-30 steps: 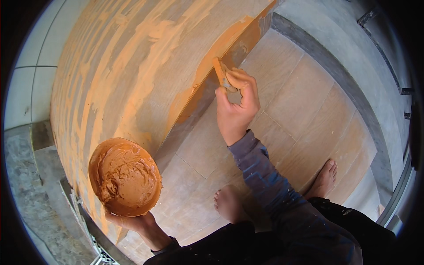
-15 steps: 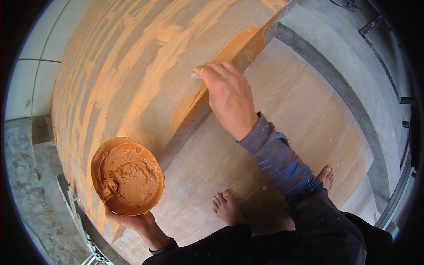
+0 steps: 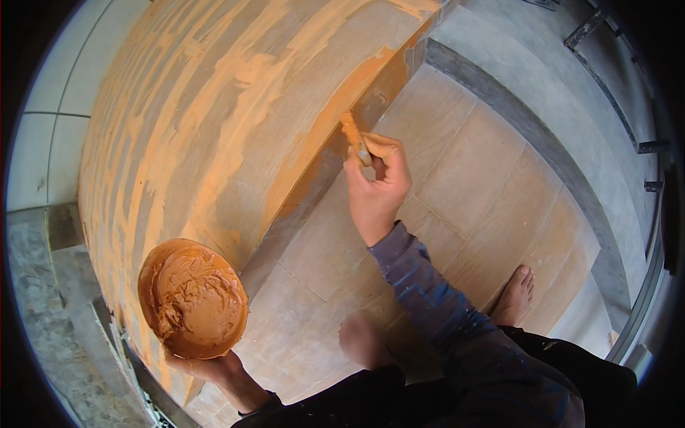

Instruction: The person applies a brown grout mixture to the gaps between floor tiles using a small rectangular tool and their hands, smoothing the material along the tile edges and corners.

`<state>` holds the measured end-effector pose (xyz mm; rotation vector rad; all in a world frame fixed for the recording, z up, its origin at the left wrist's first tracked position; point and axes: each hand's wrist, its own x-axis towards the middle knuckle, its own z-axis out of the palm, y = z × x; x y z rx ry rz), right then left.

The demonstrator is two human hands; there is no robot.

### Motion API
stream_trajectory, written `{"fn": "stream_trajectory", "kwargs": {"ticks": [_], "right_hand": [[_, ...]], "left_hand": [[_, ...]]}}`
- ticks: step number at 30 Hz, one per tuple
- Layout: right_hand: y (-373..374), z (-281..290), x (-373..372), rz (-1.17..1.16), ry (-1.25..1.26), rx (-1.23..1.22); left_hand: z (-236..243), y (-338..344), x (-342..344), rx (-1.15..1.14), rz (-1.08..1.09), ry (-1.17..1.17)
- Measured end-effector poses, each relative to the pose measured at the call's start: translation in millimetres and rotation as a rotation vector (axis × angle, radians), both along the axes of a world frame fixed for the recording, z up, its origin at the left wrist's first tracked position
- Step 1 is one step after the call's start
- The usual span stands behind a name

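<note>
At the lower left, my left hand holds a round bowl of thick orange paste from underneath. My right hand grips a small spreading tool coated in orange paste, its tip by the edge of a raised wood-look tiled surface. That surface carries uneven orange streaks and a darker orange band along the edge, above a short vertical face.
Below the raised surface is a wood-look tiled floor with my bare feet. A curved concrete border and black metal brackets lie to the right. Pale tiles and a mottled grey surface are on the left.
My right hand had turned knuckles-up and moved left over the edge; now it has swung back right and down, showing the tool again. The bowl has shifted slightly down and left in view.
</note>
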<state>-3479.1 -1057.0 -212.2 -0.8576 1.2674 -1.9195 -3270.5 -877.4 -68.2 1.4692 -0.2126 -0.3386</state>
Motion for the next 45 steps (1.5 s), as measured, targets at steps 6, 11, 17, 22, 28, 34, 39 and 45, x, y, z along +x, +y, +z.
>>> {"fn": "stream_trajectory", "kwargs": {"ticks": [6,11,17,22,28,34,39,45], "right_hand": [[47,-32,17,0.216,0.47,-0.185],[-12,-8,-3,-0.007,0.216,0.032],[38,22,64,0.285,0.799,-0.247],[76,71,107,0.529,0.701,-0.242],[102,118,158,0.503,1.205,-0.202],[271,118,292,1.063,0.858,-0.272],[371,158,368,1.387,0.042,0.159],[495,226,441,1.778,0.511,-0.268]], "left_hand": [[-15,3,-4,0.004,0.009,0.014],[-15,-3,13,-0.005,0.001,0.004],[0,26,53,-0.053,0.089,-0.026],[24,68,111,-0.09,0.13,-0.03],[53,177,177,-0.119,0.258,-0.014],[74,291,220,-0.161,0.425,0.072],[74,435,289,-0.274,0.215,0.234],[63,540,340,-0.074,0.268,0.161]]}}
